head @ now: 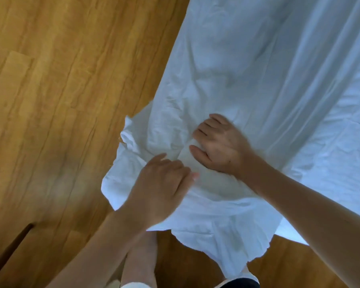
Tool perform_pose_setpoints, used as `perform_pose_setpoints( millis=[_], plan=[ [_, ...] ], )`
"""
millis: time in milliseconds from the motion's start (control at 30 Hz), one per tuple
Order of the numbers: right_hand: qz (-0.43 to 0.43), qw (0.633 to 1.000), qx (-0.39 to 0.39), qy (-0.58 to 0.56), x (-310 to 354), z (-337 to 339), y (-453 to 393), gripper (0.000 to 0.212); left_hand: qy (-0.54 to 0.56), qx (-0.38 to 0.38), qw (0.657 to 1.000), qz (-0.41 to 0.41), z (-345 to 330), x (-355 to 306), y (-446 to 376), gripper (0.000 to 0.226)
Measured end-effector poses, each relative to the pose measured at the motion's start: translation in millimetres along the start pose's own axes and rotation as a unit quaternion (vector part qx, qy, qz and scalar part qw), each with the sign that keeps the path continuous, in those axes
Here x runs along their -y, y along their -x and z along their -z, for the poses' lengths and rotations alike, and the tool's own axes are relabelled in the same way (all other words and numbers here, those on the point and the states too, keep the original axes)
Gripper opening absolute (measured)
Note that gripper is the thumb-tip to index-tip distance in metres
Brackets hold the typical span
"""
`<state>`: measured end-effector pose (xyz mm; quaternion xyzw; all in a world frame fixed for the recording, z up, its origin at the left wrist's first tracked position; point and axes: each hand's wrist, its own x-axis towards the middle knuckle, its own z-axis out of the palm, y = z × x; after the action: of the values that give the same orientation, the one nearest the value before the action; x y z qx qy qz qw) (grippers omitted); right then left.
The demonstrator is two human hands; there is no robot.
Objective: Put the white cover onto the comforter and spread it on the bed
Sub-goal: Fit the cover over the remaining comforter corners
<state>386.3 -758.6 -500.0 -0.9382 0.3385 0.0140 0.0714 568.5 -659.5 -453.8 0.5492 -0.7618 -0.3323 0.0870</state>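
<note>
Gripping bunched white cover [247, 84], lower centre of frame: left hand [160, 190] and right hand [218, 148], fingers curled.

Wooden plank floor [60, 90] with a dark strip [13, 248] at lower left

The white cover [247, 84] is thin matt woven cloth, finely wrinkled all over and bunched into crumpled folds at its near corner, with long soft creases running across the rest. The floor [60, 90] is honey-coloured wood plank with dark streaky grain and a smooth, faintly satin finish that carries soft pale sheen patches.
</note>
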Motion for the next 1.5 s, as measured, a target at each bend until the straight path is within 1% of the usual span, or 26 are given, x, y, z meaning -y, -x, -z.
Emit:
perform_pose_setpoints(
  millis=[67, 100, 133, 200, 267, 333, 400, 467, 500, 567, 600, 667, 700, 733, 767, 800, 833, 867, 900, 933, 967, 1000, 1100, 1233, 1333, 1500],
  plan=[
    [0.002, 0.999, -0.032, -0.003, -1, -1, 3, 0.032, -0.055, 0.112, 0.992, -0.016, 7, 42, -8, 0.093],
    [0.002, 0.999, -0.039, -0.003, 0, -1, 3, 0.031, -0.056, 0.153, 0.986, -0.021, 5, 58, -6, 0.097],
    [-0.001, 0.999, -0.042, -0.005, 0, -2, 2, 0.030, -0.058, 0.175, 0.983, -0.025, 4, 70, 0, 0.098],
    [-0.007, 0.999, -0.053, -0.003, 0, -4, -1, 0.030, -0.047, 0.200, 0.979, -0.001, -1, 86, 29, 0.093],
    [-0.009, 0.998, -0.057, 0.006, 0, -6, -4, 0.030, 0.037, 0.213, 0.973, 0.077, -11, 88, 77, 0.083],
    [-0.007, 0.998, -0.064, 0.014, 0, -7, -4, 0.029, 0.109, 0.227, 0.958, 0.139, -36, 75, 127, 0.074],
    [-0.004, 0.998, -0.066, 0.012, -1, -8, -3, 0.028, 0.116, 0.238, 0.953, 0.150, -75, 64, 165, 0.062],
    [0.002, 0.997, -0.080, 0.012, -2, -10, -1, 0.028, 0.068, 0.255, 0.956, 0.131, -117, 54, 173, 0.067],
    [0.003, 0.996, -0.086, 0.013, -2, -11, -1, 0.028, 0.057, 0.241, 0.960, 0.131, -138, 48, 170, 0.067],
    [0.006, 0.996, -0.092, 0.011, -3, -12, 0, 0.028, 0.049, 0.191, 0.971, 0.135, -163, 34, 153, 0.049],
    [0.007, 0.995, -0.094, 0.013, -3, -13, 0, 0.028, 0.045, 0.161, 0.974, 0.150, -171, 28, 143, 0.045],
    [0.004, 0.995, -0.096, 0.017, -3, -15, 0, 0.029, 0.049, 0.154, 0.971, 0.176, -179, 21, 127, 0.040],
    [0.001, 0.995, -0.098, 0.016, -4, -15, 0, 0.029, 0.082, 0.130, 0.962, 0.224, -176, 19, 125, 0.035],
    [-0.003, 0.995, -0.102, 0.014, -3, -14, 0, 0.030, 0.127, 0.095, 0.942, 0.295, -166, 19, 127, 0.030],
    [-0.007, 0.994, -0.106, 0.012, -3, -14, 0, 0.030, 0.165, 0.026, 0.919, 0.358, -154, 19, 130, 0.030],
    [-0.011, 0.994, -0.111, 0.011, -3, -13, 1, 0.031, 0.197, -0.065, 0.891, 0.403, -137, 18, 134, 0.031],
    [-0.012, 0.993, -0.117, 0.010, -3, -12, 2, 0.031, 0.202, -0.159, 0.873, 0.415, -116, 15, 135, 0.031],
    [-0.012, 0.992, -0.122, 0.007, -3, -11, 3, 0.032, 0.185, -0.244, 0.864, 0.400, -97, 9, 132, 0.030],
    [-0.011, 0.992, -0.126, 0.001, -3, -11, 3, 0.033, 0.164, -0.297, 0.864, 0.371, -86, 5, 125, 0.031],
    [-0.009, 0.992, -0.129, -0.004, -3, -10, 3, 0.034, 0.145, -0.322, 0.878, 0.324, -77, 0, 110, 0.032],
    [-0.008, 0.991, -0.133, -0.007, -3, -9, 3, 0.035, 0.132, -0.322, 0.894, 0.282, -73, -3, 92, 0.034],
    [-0.010, 0.991, -0.137, -0.008, -3, -7, 4, 0.037, 0.138, -0.304, 0.907, 0.256, -72, -3, 71, 0.036],
    [-0.004, 0.987, -0.161, -0.018, -4, 0, 12, 0.042, 0.180, -0.226, 0.931, 0.222, -79, 3, 18, 0.050],
    [0.015, 0.976, -0.212, -0.051, -6, 21, 34, 0.047, 0.076, -0.135, 0.971, 0.183, -111, 16, 25, 0.062],
    [0.011, 0.968, -0.243, -0.061, -5, 41, 47, 0.048, 0.050, -0.120, 0.974, 0.187, -122, 14, 35, 0.066],
    [0.005, 0.950, -0.302, -0.077, -2, 75, 53, 0.052, 0.083, -0.132, 0.962, 0.226, -119, 6, 29, 0.066]
  ],
)
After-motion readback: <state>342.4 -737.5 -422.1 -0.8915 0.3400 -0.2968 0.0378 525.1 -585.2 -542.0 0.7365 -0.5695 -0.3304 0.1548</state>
